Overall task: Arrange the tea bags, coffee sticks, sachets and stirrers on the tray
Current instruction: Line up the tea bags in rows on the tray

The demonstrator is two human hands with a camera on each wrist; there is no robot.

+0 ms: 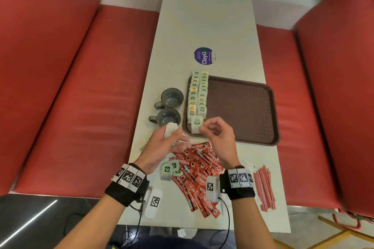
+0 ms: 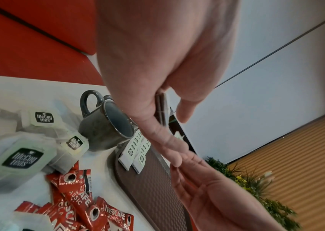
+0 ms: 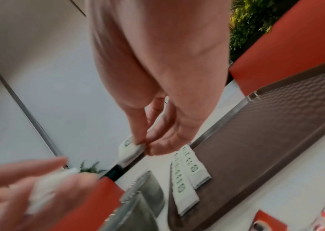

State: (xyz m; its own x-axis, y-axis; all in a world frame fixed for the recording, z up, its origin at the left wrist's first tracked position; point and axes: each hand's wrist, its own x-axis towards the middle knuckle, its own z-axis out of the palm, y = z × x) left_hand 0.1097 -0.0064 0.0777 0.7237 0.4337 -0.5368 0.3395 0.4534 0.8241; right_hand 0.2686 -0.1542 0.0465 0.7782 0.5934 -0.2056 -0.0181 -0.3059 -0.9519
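A brown tray (image 1: 242,107) carries two rows of white tea bags (image 1: 197,95) along its left edge, also seen in the right wrist view as overlapping rows (image 3: 187,171). My right hand (image 1: 204,127) pinches one tea bag (image 1: 196,125) over the tray's near-left corner, thumb and finger closed on its edge (image 3: 130,150). Just left of the tray, my left hand (image 1: 174,135) grips a thin stack of tea bags (image 2: 162,107). Red coffee sticks (image 1: 198,172) lie piled near me, with loose tea bags (image 1: 170,169) beside them and red stirrers (image 1: 264,188) at the right.
Two grey mugs (image 1: 172,98) (image 1: 168,118) stand close to the tray's left rim, right by my left hand. A purple round sticker (image 1: 203,56) lies beyond the tray. Red benches (image 1: 60,87) flank the narrow white table (image 1: 202,16). Most of the tray floor is bare.
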